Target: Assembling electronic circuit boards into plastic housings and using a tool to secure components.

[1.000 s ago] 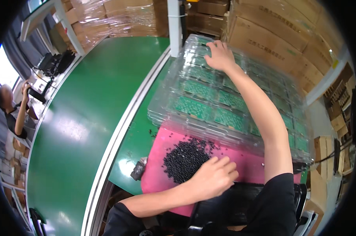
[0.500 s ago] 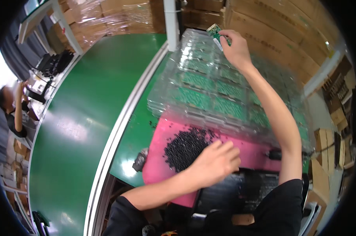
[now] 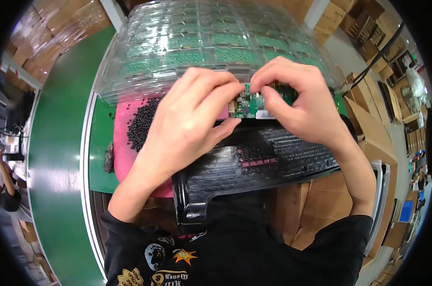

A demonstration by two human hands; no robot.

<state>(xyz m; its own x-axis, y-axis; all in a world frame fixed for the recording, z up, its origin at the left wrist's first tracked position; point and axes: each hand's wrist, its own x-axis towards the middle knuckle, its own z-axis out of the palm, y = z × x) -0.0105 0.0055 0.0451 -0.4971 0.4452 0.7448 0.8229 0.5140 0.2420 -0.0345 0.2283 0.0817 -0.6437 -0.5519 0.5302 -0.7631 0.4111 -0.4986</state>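
Note:
A green circuit board (image 3: 247, 107) with small components and a white label strip is between my hands, just above the far edge of a black plastic housing (image 3: 292, 157). My right hand (image 3: 304, 102) has thumb and forefinger closed on the board's right part, which they partly cover. My left hand (image 3: 187, 119) grips around the left end, fingers on the far side and thumb on the near side. Whether a small part is in the left fingertips is hidden. Near my left wrist, a pile of small black pieces (image 3: 140, 126) lies on a pink mat (image 3: 123, 159).
Stacked clear plastic trays (image 3: 192, 43) holding green boards stand beyond my hands. A small dark lump (image 3: 109, 159) sits left of the mat. Another green bench (image 3: 56, 157) runs along the left, with a person (image 3: 8, 195) beyond it. Cardboard boxes (image 3: 368, 128) are at the right.
My right hand has brought the circuit board from above the trays back toward me. My left hand has left the pile's side and come to the board. The view has shifted.

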